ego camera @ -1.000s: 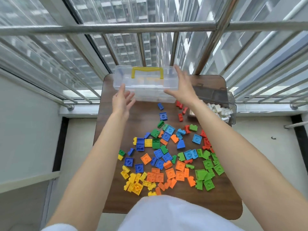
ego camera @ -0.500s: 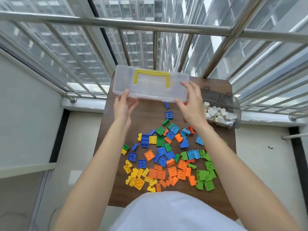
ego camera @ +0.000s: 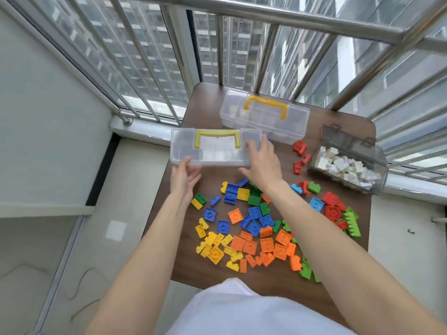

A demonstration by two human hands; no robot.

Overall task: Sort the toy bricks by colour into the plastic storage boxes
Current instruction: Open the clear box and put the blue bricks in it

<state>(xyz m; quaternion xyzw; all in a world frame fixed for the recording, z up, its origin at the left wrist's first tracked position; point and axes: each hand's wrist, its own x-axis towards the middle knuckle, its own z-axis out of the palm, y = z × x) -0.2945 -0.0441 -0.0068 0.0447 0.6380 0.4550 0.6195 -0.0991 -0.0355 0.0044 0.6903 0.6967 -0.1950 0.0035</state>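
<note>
I'm holding the clear plastic storage box with a yellow handle (ego camera: 215,147) between my left hand (ego camera: 183,178) and right hand (ego camera: 262,162), fingers gripping its ends, above the brown table's (ego camera: 338,122) left edge, the mixed coloured toy bricks (ego camera: 254,228) lying below.

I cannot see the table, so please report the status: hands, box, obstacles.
Both hands, left hand and right hand, hold near clear box, lid shut. Coloured bricks unsorted. Nothing blocking.
</note>
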